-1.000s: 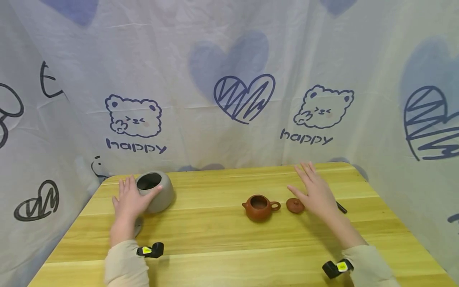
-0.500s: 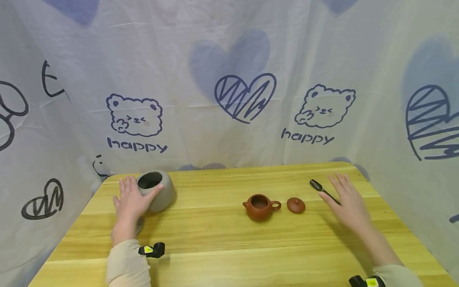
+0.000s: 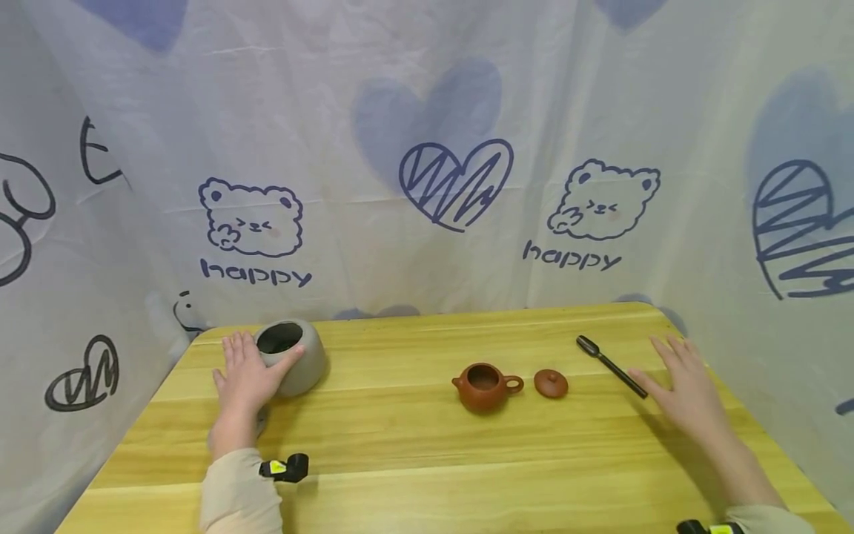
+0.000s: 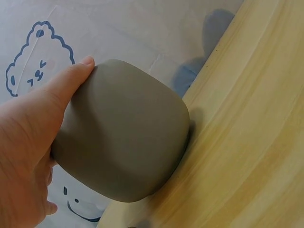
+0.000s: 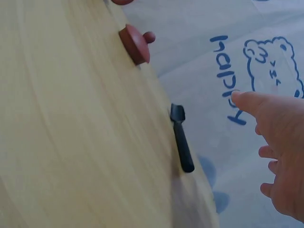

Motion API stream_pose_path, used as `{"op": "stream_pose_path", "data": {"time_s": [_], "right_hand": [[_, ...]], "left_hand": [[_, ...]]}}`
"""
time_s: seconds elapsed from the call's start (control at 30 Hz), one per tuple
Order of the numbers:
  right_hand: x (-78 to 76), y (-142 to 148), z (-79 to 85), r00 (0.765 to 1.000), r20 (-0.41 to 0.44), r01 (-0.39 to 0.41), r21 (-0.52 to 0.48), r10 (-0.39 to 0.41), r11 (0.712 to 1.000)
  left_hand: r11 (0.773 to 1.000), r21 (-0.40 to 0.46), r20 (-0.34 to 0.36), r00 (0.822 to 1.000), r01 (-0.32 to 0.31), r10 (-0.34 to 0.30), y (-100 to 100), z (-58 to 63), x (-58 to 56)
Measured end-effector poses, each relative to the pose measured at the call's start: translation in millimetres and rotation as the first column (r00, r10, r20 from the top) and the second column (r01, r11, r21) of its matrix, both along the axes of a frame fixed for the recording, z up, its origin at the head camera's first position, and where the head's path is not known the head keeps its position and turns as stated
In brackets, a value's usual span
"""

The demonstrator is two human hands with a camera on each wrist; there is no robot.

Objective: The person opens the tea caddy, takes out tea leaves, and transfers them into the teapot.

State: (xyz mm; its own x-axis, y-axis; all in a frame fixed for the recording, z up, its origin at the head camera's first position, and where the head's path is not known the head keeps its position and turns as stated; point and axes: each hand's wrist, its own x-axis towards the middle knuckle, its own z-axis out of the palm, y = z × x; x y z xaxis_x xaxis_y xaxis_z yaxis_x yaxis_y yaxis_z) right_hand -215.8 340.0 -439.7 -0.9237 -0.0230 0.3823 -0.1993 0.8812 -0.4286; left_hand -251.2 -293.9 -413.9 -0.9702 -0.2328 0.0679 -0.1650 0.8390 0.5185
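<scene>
At the left of the table my left hand (image 3: 245,382) holds the side of a grey round jar (image 3: 305,367). Its thumb lies along the jar's near side by the rim, the other fingers at the left. The jar's dark mouth shows in the head view; the left wrist view gives only its smooth wall (image 4: 123,133). On the right, my right hand (image 3: 687,389) hovers with fingers spread and nothing held. Nearest to it lies a black tea scoop (image 3: 612,366). A small brown clay teapot (image 3: 482,397), lidless, stands near the middle, with its lid (image 3: 551,384) beside the handle.
A small grey disc-like thing (image 3: 261,420) is mostly hidden under my left wrist. The wooden table (image 3: 400,445) ends at a printed cloth backdrop (image 3: 360,245), which also hangs at both sides.
My right hand has drawn away to the right from beside the teapot lid, and the tea scoop it hid now shows in full. The left hand and jar have stayed in place.
</scene>
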Motion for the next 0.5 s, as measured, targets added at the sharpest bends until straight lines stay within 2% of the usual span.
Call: {"op": "stream_pose_path", "data": {"time_s": [0.3, 0.5], "right_hand": [[-6.8, -0.5, -9.7, 0.999, 0.03, 0.042, 0.054, -0.044, 0.998], [-10.4, -1.1, -12.0, 0.991, 0.098, 0.077, 0.107, -0.088, 0.991]], "left_hand": [[1.0, 0.01, -0.005, 1.0, -0.008, 0.008, -1.7, -1.3, 2.0], [1.0, 0.021, 0.003, 1.0, -0.009, 0.009, -0.6, -0.1, 0.8]]}}
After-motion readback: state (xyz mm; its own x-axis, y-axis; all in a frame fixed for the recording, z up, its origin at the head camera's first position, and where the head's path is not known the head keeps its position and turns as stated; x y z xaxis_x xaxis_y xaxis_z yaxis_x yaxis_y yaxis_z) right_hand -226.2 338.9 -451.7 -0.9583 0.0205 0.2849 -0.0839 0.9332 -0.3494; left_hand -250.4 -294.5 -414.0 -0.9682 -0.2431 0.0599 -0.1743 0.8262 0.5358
